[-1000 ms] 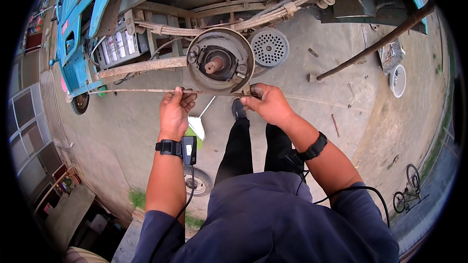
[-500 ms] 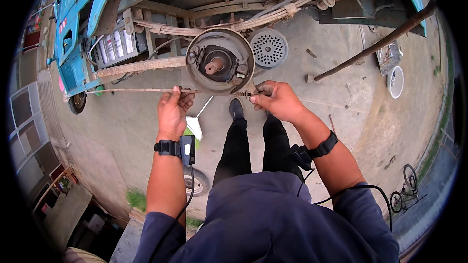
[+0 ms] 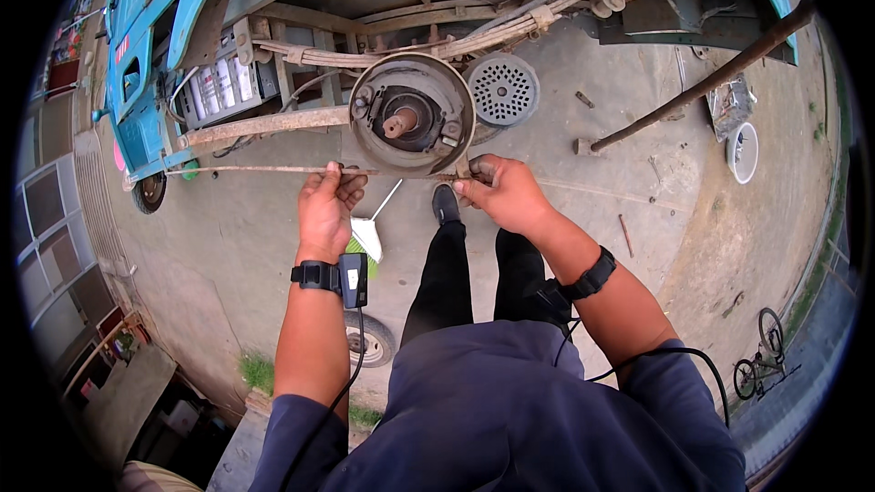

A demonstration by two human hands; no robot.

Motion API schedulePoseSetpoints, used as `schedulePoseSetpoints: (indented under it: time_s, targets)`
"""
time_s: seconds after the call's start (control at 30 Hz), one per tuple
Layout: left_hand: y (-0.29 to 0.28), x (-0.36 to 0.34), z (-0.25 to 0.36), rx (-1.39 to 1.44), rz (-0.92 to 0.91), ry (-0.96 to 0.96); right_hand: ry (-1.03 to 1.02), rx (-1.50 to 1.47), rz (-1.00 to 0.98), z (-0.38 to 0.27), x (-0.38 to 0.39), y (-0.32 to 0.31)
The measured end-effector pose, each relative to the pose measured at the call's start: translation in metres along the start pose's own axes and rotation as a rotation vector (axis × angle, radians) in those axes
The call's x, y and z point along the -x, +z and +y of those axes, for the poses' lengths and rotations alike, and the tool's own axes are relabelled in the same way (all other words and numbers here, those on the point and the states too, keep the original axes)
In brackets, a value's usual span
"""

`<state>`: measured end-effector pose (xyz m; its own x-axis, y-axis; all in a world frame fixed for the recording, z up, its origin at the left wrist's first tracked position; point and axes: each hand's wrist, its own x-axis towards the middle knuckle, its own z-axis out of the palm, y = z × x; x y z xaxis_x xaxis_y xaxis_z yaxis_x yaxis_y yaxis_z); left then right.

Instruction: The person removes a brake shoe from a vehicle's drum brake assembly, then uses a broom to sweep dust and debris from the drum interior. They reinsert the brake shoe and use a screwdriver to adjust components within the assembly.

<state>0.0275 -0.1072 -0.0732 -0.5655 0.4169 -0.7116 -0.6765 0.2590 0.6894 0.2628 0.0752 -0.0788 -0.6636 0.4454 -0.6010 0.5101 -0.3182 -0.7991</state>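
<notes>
Thin rod held at both hands beneath the open brake; right-end joint unconfirmed

Grip, left hand (image 3: 332, 193): thumb and fingers pinched narrow on the thin rod (image 3: 264, 169). Grip, right hand (image 3: 499, 191): thumb and fingers bent in at the rod's right end, by a short lever (image 3: 462, 167); whether they pinch rod, fastener or lever, cannot tell.

Rod position: roughly level. Leftward of the left hand it reaches the low frame of the blue vehicle (image 3: 137, 141); rightward it passes along the lower edge of the round brake assembly (image 3: 428, 141) to the right hand.

Above and between the hands: brake assembly faces outward, its inner parts in view around a bare axle stub (image 3: 398, 124). Leaf spring (image 3: 333, 58) above that; grey perforated disc (image 3: 503, 89) up and right of the right hand.

Farther out: white dustpan (image 3: 366, 239) below and right of the left hand; loose wheel (image 3: 374, 346) well below it; rusty bar (image 3: 626, 235) on the ground, right of and below the right hand.

Progress (judgement): brake parts look seated, rod lined up with lever. Outstanding: rod-to-lever fastening, which the fingers hide; axle stub carries no wheel.
</notes>
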Motion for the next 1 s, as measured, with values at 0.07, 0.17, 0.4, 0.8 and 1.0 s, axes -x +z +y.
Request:
schedulePoseSetpoints:
  time_s: [0.07, 0.17, 0.4, 0.8, 1.0]
  targets:
    - [-0.0029, 0.0000, -0.0018, 0.000, -0.001, -0.001, -0.019, 0.039, 0.008, 0.0037, -0.0011, 0.0022]
    - [-0.0035, -0.0013, -0.0023, 0.000, 0.003, 0.001, 0.034, -0.001, -0.009, 0.0010, -0.0011, 0.0011]
    - [-0.0018, -0.0010, -0.0021, -0.011, 0.000, 0.007, 0.030, -0.044, -0.027, 0.0010, -0.0012, -0.0008]
    - [-0.0002, -0.0001, -0.0017, -0.009, 0.007, 0.005, 0.092, -0.212, -0.068, 0.0070, 0.0030, 0.0028]
    - [0.0002, 0.0025, -0.0009, -0.004, 0.014, 0.006, 0.070, -0.302, -0.086, 0.0068, 0.0067, 0.0021]
